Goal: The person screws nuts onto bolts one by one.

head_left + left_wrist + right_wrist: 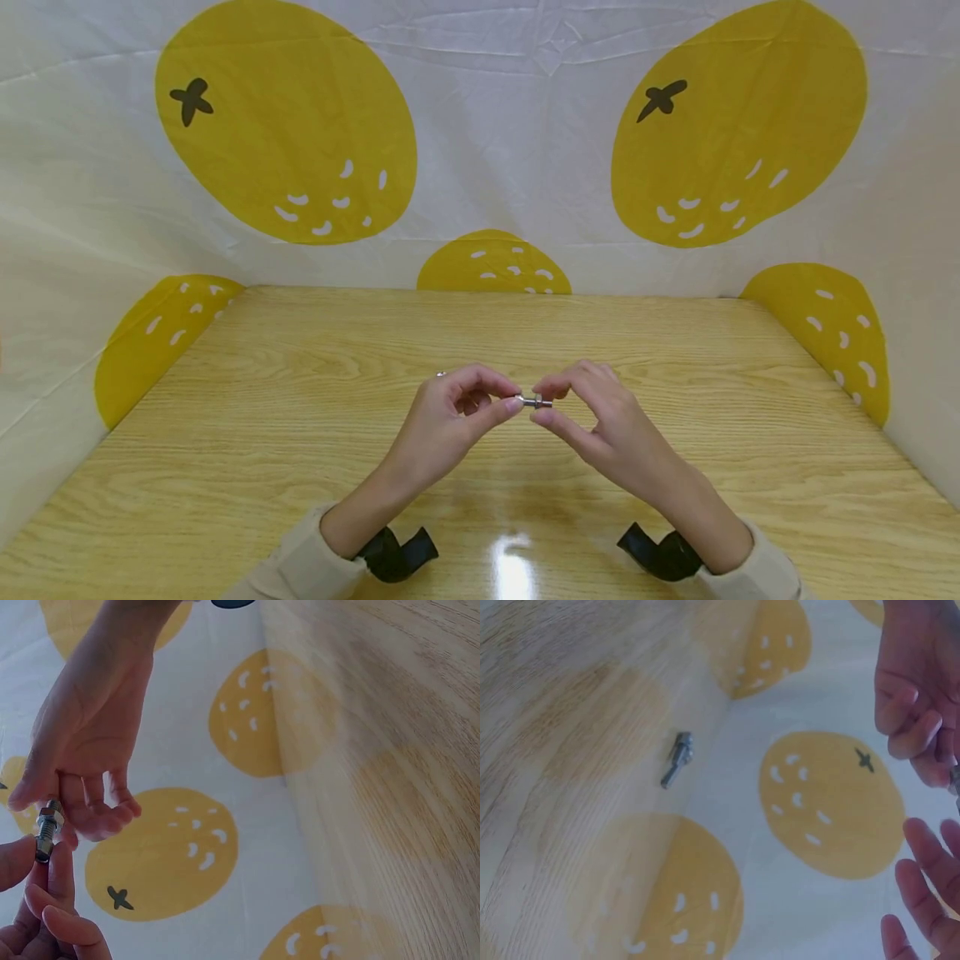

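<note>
In the head view a small silvery bolt [528, 402] with a hex nut on it lies crosswise between the hands. My left hand [457, 417] pinches one end of it between thumb and index fingertip. Around the nut end my right hand [607, 417] has its thumb and index finger parted, one on each side of the bolt. The left wrist view shows the nut [50, 816] close up, with the right thumb [24, 796] a little off to its side. The right hand's other fingers [915, 892] are spread in the right wrist view.
A bolt-like metal piece [678, 760] shows against the tabletop in the right wrist view. The wood-grain table [300, 375] is walled at the back and sides by a white cloth [510, 150] printed with yellow fruit. Dark straps [397, 557] sit on both wrists.
</note>
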The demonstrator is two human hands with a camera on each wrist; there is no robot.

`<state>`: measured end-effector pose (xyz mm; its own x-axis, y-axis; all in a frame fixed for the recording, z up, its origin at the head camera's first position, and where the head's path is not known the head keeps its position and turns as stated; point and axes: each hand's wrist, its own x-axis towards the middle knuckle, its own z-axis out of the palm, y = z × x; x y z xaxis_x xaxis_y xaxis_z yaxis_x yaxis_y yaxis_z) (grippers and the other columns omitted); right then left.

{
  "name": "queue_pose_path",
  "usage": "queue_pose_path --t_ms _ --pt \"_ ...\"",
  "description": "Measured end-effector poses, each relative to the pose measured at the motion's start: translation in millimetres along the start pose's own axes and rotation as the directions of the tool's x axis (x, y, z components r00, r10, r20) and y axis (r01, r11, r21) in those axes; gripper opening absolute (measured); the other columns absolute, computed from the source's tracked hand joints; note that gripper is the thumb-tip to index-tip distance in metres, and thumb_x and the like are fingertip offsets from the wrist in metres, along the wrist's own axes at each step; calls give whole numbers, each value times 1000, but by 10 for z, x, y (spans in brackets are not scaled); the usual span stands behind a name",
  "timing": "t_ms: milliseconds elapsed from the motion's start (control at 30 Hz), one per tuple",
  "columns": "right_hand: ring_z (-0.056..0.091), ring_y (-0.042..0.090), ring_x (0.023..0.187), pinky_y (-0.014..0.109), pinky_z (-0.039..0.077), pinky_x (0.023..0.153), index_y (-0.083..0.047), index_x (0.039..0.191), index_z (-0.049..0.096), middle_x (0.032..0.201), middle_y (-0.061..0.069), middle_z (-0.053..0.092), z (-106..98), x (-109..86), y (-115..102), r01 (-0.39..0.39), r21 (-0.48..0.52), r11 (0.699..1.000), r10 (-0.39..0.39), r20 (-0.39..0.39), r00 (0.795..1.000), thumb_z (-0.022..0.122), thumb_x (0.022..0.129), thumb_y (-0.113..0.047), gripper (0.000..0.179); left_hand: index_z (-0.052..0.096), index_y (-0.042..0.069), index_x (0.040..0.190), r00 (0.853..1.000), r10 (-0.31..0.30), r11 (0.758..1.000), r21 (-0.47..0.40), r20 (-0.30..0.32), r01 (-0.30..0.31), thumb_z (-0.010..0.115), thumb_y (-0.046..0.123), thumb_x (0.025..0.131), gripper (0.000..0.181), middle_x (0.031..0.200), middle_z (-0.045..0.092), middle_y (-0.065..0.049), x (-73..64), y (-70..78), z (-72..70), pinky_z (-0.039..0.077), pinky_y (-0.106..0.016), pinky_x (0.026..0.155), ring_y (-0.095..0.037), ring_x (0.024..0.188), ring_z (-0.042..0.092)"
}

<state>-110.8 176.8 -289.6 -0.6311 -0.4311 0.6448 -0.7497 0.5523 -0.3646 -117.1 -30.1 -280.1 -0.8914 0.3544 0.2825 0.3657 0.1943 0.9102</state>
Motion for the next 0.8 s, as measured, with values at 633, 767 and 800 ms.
queue_pose_path --t_ms 633,767,800 --pt "52 15 93 23 42 83 -11 103 62 97 -2 61 14 32 0 165 29 986 -163 -62 985 64 87 -19 18 68 17 95 1000 -8 1000 -3 -4 8 68 23 85 11 84 65 2 0 4 0 41 -21 54 -12 61 49" --pt "51 13 92 26 43 79 -14 99 63 95 -6 61 20 21 5 121 18 992 -120 -49 992 64 88 -17 12 68 16 95 1000 0 1000 -3 -2 0 68 23 85 12 84 65 1 -3 9 2 41 -21 54 -13 61 49" --pt "51 12 92 26 43 79 -14 97 63 93 -6 61 23 20 5 113 15 993 -113 -48 992 63 89 -17 9 68 16 95 1000 2 1000 -6 -1 -2 68 23 85 11 84 65 1 -4 11 4 42 -21 54 -13 61 49"
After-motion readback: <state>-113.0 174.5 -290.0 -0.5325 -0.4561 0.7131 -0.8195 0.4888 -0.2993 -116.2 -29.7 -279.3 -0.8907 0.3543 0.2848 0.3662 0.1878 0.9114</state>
